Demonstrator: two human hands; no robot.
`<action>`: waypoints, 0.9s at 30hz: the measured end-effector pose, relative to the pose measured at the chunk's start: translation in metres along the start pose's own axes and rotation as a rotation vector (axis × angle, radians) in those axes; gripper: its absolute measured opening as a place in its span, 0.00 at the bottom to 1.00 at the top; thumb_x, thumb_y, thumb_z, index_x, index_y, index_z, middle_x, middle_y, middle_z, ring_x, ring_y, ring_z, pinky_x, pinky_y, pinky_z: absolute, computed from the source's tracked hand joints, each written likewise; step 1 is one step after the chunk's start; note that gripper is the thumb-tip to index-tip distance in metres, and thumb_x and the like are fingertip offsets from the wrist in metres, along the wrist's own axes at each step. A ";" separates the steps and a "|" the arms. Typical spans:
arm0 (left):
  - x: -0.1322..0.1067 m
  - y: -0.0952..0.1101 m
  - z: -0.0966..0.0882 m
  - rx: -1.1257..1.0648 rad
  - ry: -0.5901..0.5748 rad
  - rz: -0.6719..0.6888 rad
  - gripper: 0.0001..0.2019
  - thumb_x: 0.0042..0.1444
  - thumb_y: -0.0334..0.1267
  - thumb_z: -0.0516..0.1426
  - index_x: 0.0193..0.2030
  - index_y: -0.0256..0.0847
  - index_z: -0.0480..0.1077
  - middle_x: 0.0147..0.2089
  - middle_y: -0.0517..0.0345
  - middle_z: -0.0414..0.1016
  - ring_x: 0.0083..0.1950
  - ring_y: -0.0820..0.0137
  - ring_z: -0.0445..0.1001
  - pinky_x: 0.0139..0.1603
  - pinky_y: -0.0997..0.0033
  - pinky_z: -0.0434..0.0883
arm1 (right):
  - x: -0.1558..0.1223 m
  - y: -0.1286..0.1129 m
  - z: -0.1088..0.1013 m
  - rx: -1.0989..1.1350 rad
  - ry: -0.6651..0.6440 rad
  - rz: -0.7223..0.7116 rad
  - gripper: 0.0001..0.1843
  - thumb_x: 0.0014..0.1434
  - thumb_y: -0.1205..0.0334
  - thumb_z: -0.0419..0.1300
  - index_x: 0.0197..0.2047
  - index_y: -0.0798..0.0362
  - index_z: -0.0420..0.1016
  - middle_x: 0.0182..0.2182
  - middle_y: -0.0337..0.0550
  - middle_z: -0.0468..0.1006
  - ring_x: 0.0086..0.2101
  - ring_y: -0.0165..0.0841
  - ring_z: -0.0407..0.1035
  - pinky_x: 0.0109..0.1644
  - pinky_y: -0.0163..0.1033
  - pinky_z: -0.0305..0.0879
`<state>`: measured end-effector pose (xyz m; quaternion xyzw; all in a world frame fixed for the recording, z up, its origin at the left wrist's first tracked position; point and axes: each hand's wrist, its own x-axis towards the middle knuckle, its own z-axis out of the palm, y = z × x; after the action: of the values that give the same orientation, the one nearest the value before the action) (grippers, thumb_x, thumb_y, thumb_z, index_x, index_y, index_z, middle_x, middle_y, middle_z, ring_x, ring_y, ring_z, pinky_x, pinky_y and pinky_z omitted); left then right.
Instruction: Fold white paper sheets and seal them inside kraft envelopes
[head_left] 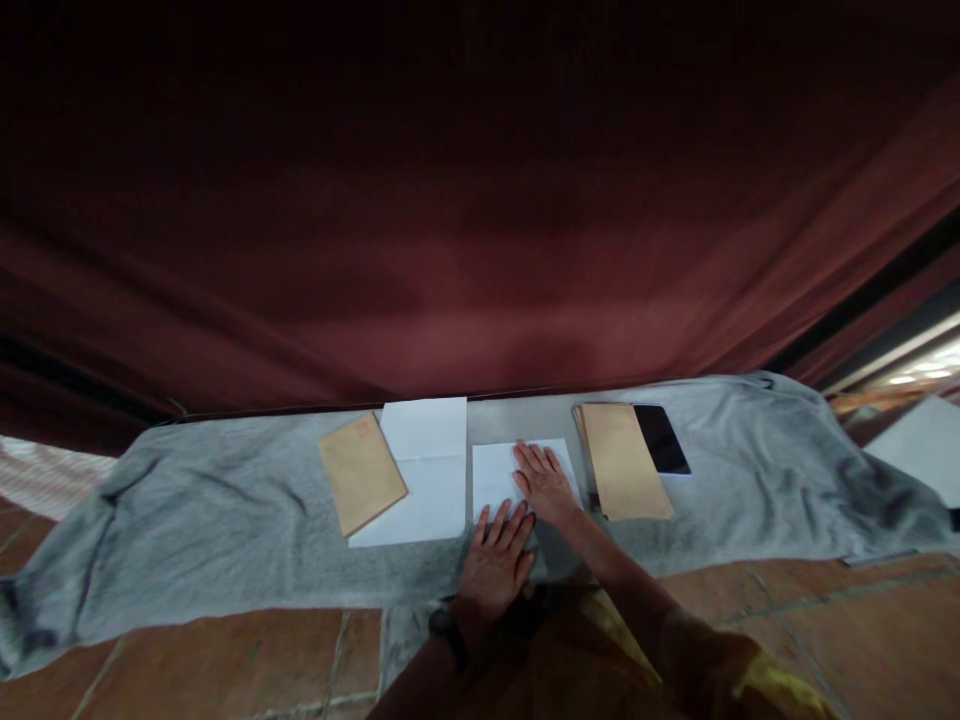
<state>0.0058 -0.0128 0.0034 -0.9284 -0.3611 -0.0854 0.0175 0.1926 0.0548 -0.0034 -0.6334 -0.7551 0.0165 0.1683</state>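
A white sheet of paper (491, 468), seemingly folded, lies on the grey cloth in front of me. My left hand (495, 560) rests on its near edge, fingers spread and pointing away from me. My right hand (546, 485) lies flat on the sheet's right half, fingers stretched out. Neither hand grips anything. Just left is a larger white sheet (435, 480) with a crease across it, partly covered by a brown envelope (362, 472). To the right sits a small stack of brown envelopes (624, 460).
A dark-screened phone or tablet (661, 438) is partly tucked under the right-hand envelopes. Grey cloth (225, 500) covers the long narrow surface. A dark red curtain (480, 250) hangs behind it, and brown floor tiles (247, 660) show below.
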 end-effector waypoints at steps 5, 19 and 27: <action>0.000 0.000 -0.002 -0.007 -0.014 0.002 0.25 0.71 0.49 0.45 0.71 0.48 0.60 0.75 0.61 0.57 0.77 0.61 0.48 0.76 0.47 0.47 | -0.038 -0.007 -0.011 0.046 -0.046 -0.058 0.25 0.73 0.62 0.44 0.70 0.50 0.62 0.69 0.44 0.63 0.68 0.39 0.55 0.72 0.54 0.48; 0.076 -0.007 0.006 -0.185 0.000 -0.114 0.24 0.73 0.43 0.41 0.71 0.39 0.59 0.74 0.54 0.59 0.75 0.67 0.55 0.74 0.55 0.55 | -0.101 -0.022 -0.043 0.094 -0.092 -0.051 0.21 0.71 0.58 0.52 0.65 0.42 0.69 0.63 0.42 0.71 0.66 0.42 0.58 0.73 0.60 0.46; 0.111 -0.034 0.025 -0.140 0.071 -0.176 0.25 0.71 0.45 0.43 0.73 0.44 0.56 0.74 0.55 0.59 0.76 0.62 0.53 0.75 0.50 0.50 | -0.103 -0.018 -0.039 0.053 -0.096 -0.057 0.24 0.71 0.55 0.53 0.69 0.38 0.62 0.68 0.42 0.65 0.66 0.46 0.58 0.70 0.71 0.41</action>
<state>0.0666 0.0891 -0.0030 -0.8884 -0.4337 -0.1443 -0.0425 0.2007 -0.0557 0.0139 -0.6056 -0.7793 0.0621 0.1488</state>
